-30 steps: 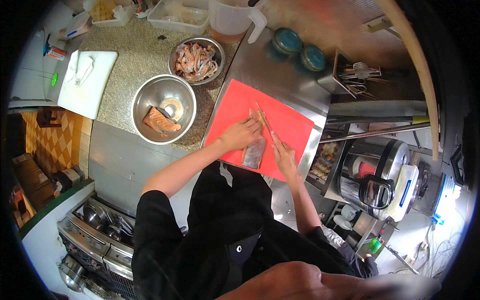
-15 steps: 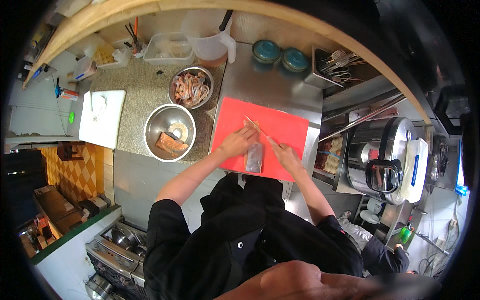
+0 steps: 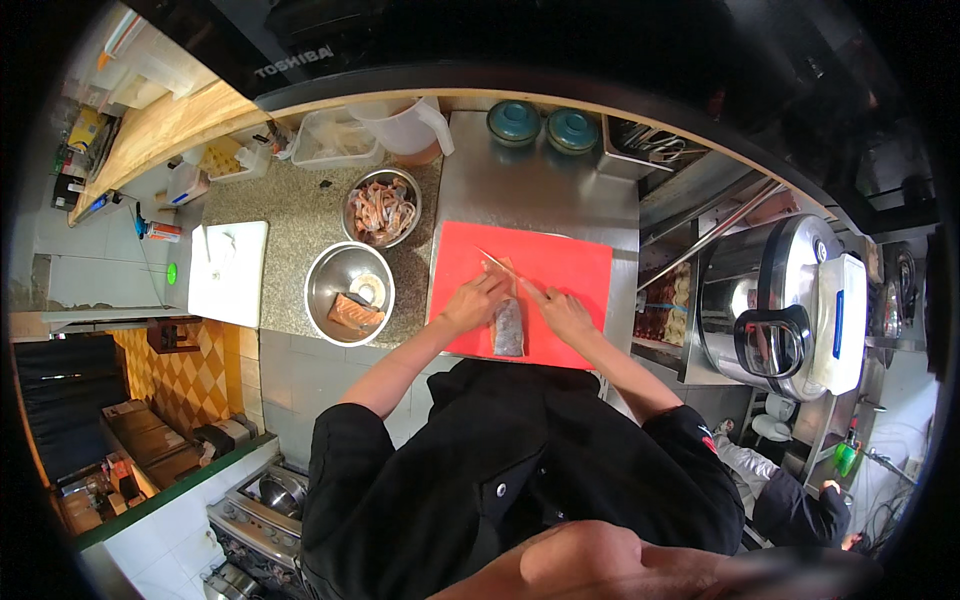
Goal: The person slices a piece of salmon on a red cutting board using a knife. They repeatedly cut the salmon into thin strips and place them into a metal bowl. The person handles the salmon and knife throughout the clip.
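At frame centre, on the red board (image 3: 575, 262) | fish piece (image 3: 508, 332) lies near top-to-bottom, extending below the left hand (image 3: 480, 303), the nearer | its fingers cover the upper part (pinching or flat, cannot tell) | right hand (image 3: 566, 316): fingers clamped on knife (image 3: 511, 271), slanting up-left

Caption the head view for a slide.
Left hand on a fish fillet, right hand holding a knife, over a red cutting board.

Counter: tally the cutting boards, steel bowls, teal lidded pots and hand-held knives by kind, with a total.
Cutting boards: 2 (red board, white board)
Steel bowls: 2 (larger bowl, smaller bowl)
Teal lidded pots: 2 (left pot, right pot)
Hand-held knife: 1 (right hand)
Total: 7
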Motion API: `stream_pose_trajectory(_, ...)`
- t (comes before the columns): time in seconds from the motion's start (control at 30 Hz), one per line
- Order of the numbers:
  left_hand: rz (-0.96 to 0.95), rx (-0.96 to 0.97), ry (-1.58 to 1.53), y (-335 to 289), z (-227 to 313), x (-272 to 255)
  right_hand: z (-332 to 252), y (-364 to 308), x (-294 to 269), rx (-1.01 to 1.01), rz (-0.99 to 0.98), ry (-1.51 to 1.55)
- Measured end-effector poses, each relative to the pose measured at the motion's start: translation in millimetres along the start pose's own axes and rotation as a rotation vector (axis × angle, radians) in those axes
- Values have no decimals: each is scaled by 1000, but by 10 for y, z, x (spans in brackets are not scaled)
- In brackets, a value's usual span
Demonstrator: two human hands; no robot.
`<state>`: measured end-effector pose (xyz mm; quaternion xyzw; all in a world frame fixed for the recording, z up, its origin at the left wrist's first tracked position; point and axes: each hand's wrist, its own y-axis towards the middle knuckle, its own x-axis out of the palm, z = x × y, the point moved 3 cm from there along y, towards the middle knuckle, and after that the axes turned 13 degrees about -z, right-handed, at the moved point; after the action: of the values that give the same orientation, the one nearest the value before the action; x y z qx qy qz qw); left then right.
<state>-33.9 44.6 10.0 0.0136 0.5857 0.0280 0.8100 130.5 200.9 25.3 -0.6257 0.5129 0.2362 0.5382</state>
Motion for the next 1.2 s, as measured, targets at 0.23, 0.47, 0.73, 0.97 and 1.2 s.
stream_pose_trajectory(0.23,-65,-42,14,-3,16,49,452,-885,58,39,-130,83)
stream_pose_trajectory(0.47,-60,118,11,-20,-51,-2,398,-712,11,-20,16,227)
stream_pose_trajectory(0.73,-317,240,106,53,-218,-26,62,-208,-14,-29,43,200)
stream_pose_trajectory(0.97,-337,256,63,87,-244,23,90,-181,70,-14,26,103)
stream_pose_trajectory(1.2,-365,234,37,82,-237,-11,61,-194,51,-13,13,132)
